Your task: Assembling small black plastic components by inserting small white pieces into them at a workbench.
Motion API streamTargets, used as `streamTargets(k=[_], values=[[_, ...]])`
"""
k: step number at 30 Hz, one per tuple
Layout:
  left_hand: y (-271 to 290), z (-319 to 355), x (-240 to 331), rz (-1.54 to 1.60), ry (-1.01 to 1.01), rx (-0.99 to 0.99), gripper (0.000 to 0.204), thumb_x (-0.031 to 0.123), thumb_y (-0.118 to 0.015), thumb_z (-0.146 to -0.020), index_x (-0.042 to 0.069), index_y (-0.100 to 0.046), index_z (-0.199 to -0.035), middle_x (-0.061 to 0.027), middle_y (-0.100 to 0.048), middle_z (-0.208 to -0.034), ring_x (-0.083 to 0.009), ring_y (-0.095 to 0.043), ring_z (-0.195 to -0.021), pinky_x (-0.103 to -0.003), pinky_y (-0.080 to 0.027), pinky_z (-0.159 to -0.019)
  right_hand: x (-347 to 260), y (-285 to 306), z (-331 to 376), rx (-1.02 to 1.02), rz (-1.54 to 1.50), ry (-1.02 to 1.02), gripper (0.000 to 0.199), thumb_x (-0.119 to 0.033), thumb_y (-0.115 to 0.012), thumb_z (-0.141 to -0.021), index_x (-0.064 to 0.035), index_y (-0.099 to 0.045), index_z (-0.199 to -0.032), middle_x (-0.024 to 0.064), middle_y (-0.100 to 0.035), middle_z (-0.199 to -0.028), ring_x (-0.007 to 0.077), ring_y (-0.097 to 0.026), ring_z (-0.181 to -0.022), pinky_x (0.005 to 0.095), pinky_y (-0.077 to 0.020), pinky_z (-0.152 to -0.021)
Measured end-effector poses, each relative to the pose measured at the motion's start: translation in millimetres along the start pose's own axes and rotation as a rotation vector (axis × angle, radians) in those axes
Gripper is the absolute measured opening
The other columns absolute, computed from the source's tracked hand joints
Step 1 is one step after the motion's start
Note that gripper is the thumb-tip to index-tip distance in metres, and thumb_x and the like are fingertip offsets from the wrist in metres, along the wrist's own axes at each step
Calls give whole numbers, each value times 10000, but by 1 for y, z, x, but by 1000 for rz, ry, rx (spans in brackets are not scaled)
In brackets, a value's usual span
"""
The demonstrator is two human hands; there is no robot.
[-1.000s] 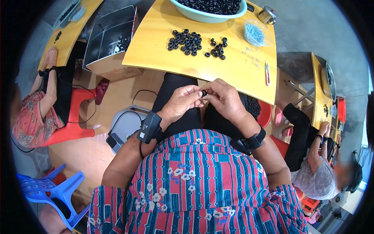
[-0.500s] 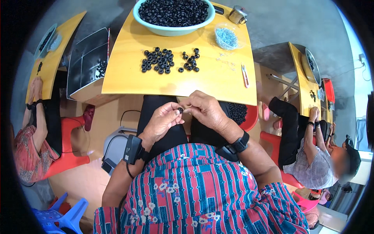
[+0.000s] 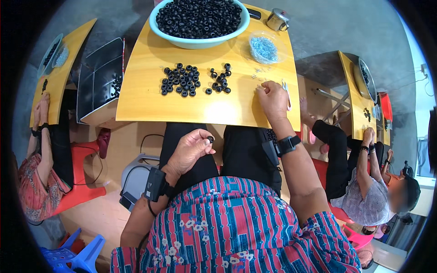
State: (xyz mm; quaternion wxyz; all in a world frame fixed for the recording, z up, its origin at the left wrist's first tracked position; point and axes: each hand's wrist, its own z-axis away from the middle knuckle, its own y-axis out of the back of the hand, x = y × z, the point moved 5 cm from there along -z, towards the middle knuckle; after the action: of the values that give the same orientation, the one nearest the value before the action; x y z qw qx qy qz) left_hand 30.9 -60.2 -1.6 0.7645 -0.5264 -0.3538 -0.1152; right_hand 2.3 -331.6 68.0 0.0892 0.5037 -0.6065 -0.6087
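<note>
My left hand [image 3: 191,150] is above my lap, thumb and fingers closed on a small black ring-shaped piece [image 3: 210,139]. My right hand [image 3: 274,96] rests at the table's right side, fingertips pinched together on the surface; what they hold, if anything, is too small to see. Just beyond it lie a few tiny clear pieces [image 3: 258,73]. Small scissors [image 3: 286,87] lie partly hidden behind that hand. On the yellow table [image 3: 150,107] are a larger group of black ring-shaped pieces [image 3: 180,80] and a smaller group [image 3: 220,82] to its right.
At the back stand a light-blue basin [image 3: 200,43] heaped with black pieces, a clear tub [image 3: 264,49] of small bluish pieces and a metal cup [image 3: 278,20]. A dark-lined box [image 3: 98,77] is left of the table. People work at tables on both sides.
My right hand has left the left hand and moved up and right onto the table beside the scissors. My left hand keeps the black piece, slightly lower.
</note>
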Motion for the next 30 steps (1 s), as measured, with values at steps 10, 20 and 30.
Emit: streamTargets(k=[10,20,30], values=[[-1,1,3,7,-4,-12,159,123,-546,-940,46,-546,-1079,5,-518,-862,-82,-529,-776,-323,-509,-846,-9,-1,-3,64,183,166,115,-129,-648,-745,-37,-697,-794,150,-664,-800,297,-640,-732,377,-515,-690],[2,1,0,-29,-26,-14,159,142,-538,-948,48,-542,-1076,16,-515,-846,-72,-524,-770,-320,-506,-842,-7,-5,4,11,199,169,106,-98,-615,-754,-39,-694,-791,161,-658,-801,326,-630,-736,397,-510,-693],[6,-6,1,3,-37,-17,149,147,-527,-955,59,-540,-1074,6,-530,-885,-90,-555,-836,-332,-503,-850,-70,5,68,-207,-264,391,58,-39,-628,-777,-25,-657,-826,146,-620,-786,322,-613,-751,373,-497,-681]])
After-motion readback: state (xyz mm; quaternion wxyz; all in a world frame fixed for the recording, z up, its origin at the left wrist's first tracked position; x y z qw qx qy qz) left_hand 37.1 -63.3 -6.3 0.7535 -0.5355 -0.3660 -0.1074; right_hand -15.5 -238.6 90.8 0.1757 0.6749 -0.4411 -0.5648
